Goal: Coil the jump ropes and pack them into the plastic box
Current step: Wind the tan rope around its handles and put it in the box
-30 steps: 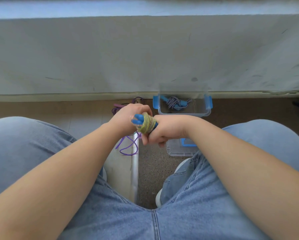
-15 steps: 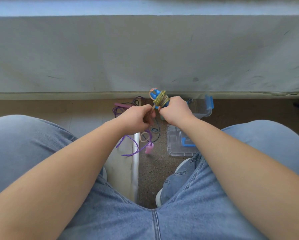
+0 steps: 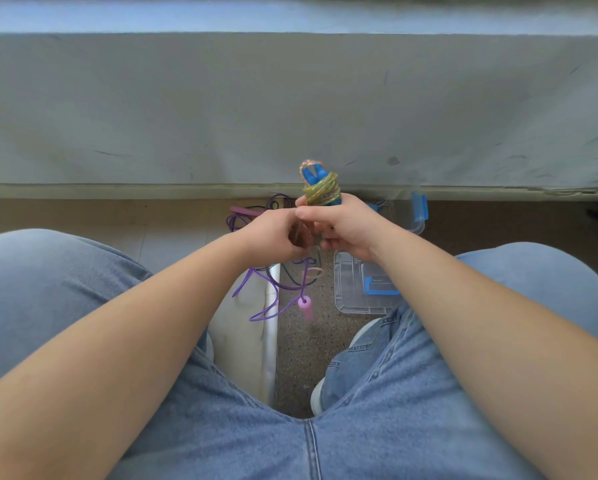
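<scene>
Both my bare forearms come in from the lower corners of the frame and meet just above its centre. My right hand (image 3: 347, 226) is curled round the lower end of the coiled jump rope (image 3: 321, 190), which stands up out of my fist, my thumb lying across toward the left. My left hand (image 3: 275, 233) sits just beside it, knuckles up, fingers curled inward and touching the right thumb; whether they pinch anything I cannot tell

Grey wall (image 3: 290, 109) fills the far side w/ dark scuffs (bright strip (image 3: 290, 15) above it). Below the wall: pale ledge (image 3: 117, 190), then speckled floor (image 3: 301, 348).
</scene>
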Tool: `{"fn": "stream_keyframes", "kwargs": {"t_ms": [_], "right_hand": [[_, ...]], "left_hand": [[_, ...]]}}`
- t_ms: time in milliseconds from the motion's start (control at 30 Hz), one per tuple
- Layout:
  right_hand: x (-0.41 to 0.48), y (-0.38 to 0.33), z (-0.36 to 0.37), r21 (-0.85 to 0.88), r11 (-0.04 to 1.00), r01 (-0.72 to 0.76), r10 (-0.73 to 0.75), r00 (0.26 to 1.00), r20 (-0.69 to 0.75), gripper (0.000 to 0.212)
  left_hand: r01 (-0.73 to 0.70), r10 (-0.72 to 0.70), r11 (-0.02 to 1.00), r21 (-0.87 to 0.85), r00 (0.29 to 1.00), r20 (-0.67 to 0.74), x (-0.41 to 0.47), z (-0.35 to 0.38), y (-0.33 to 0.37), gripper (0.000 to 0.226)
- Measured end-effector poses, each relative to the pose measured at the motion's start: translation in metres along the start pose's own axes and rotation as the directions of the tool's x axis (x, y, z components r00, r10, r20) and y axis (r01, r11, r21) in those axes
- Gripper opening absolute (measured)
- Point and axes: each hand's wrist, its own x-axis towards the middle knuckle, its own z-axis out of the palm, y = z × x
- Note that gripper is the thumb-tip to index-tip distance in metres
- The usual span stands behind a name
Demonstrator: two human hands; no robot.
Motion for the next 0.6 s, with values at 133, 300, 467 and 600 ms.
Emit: {"fn": "stream_keyframes", "kwargs": {"t_ms": [133, 300, 467, 600], "right_hand": [[0.008, 0.006, -0.003, 0.046, 0.999, 0.017, -0.01, 0.988, -0.156, 0.006], [0.019, 0.012, -0.013, 0.026, 0.999, 0.02, -0.012, 0.959, -0.282, 0.012], [0.016, 0.012, -0.009, 0.036, 0.999, 0.035, -0.031, 0.994, -0.104, 0.011], [0.015, 0.013, -0.01, -0.08, 0.996, 0.035, -0.042, 0.995, -0.085, 0.01]], "left_hand": [[0.03, -0.025, 0.997, -0.066, 0.997, 0.079, -0.001, 0.0, -0.007, 0.033], [0.084, -0.084, 0.996, -0.042, 0.996, 0.002, 0.0, 0.001, -0.008, 0.029], [0.163, -0.162, 0.987, -0.001, 0.982, -0.098, 0.001, -0.001, -0.009, 0.031], [0.192, -0.199, 0.98, -0.053, 0.965, -0.172, 0.003, -0.002, -0.008, 0.03]]}}
